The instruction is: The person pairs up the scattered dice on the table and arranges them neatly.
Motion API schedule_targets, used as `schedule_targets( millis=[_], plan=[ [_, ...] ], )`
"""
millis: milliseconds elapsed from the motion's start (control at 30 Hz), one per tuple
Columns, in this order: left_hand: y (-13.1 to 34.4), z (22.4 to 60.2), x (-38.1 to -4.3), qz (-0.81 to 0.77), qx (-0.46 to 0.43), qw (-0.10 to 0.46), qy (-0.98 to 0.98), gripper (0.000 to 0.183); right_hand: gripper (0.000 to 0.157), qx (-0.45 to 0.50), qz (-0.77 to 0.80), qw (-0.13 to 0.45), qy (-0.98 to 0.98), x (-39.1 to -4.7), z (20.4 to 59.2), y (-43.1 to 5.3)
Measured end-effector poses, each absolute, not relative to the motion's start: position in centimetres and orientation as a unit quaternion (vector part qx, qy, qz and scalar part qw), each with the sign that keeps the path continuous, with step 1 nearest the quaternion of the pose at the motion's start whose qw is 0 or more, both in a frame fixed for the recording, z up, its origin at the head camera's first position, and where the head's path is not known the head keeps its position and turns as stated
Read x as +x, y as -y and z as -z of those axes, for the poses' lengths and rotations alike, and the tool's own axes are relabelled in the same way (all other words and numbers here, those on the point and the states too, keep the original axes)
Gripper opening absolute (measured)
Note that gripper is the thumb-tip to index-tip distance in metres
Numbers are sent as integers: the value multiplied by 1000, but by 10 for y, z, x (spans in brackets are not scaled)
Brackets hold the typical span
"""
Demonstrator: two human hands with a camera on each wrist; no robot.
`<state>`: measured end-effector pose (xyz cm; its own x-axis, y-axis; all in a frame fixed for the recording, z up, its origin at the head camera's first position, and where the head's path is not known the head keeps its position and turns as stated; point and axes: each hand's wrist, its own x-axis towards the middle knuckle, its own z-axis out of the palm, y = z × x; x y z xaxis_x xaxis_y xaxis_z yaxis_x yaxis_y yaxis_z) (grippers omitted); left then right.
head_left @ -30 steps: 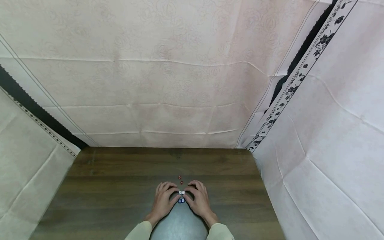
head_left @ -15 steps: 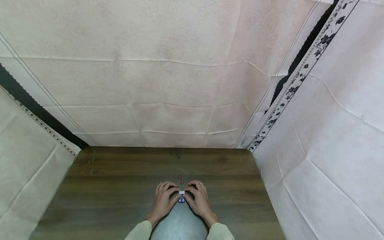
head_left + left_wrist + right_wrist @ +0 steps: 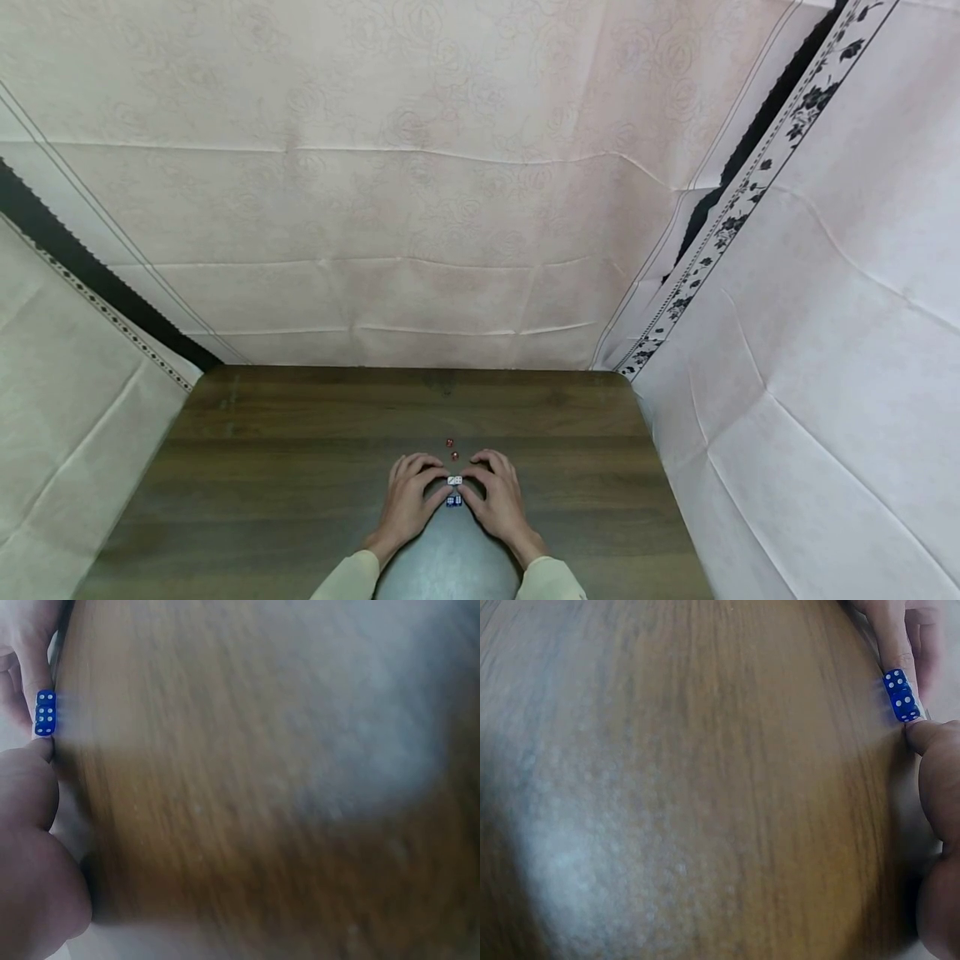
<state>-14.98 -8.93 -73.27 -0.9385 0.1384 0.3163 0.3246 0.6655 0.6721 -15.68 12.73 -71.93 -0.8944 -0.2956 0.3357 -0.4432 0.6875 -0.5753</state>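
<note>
"Two white dice (image 3: pixel 452 481) sit side by side on the wooden table (image 3: pixel 247 500)?"

"Yes, between the person's left hand (image 3: pixel 408 497) and right hand (image 3: pixel 497 500)."

"Are they pinched?"

"Can't tell. Each hand has its fingers bent, thumb and index finger angled in close to the white dice; any contact is too small to make out."

"And the blue dice (image 3: pixel 903 700)?"

"A touching pair, white-spotted, on the person's side of the white ones, just beside the thumb tips."

"Farther out?"

"Two small red dice (image 3: pixel 454 456), apart from each other, beyond the white pair."
</note>
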Motion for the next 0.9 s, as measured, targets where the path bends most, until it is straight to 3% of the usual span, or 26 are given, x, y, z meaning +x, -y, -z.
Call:
schedule_targets(
  millis=[333,600,900],
  plan=[
    [90,729,-149,383,-137,126,905,19,15,199,-342,105,912,-157,720,-128],
    [89,720,-148,391,-121,90,908,19,18,204,-350,93,910,-159,718,-129],
    [88,719,-147,380,-124,102,911,18,23,212,-388,69,894,-160,711,-137]
  ],
)
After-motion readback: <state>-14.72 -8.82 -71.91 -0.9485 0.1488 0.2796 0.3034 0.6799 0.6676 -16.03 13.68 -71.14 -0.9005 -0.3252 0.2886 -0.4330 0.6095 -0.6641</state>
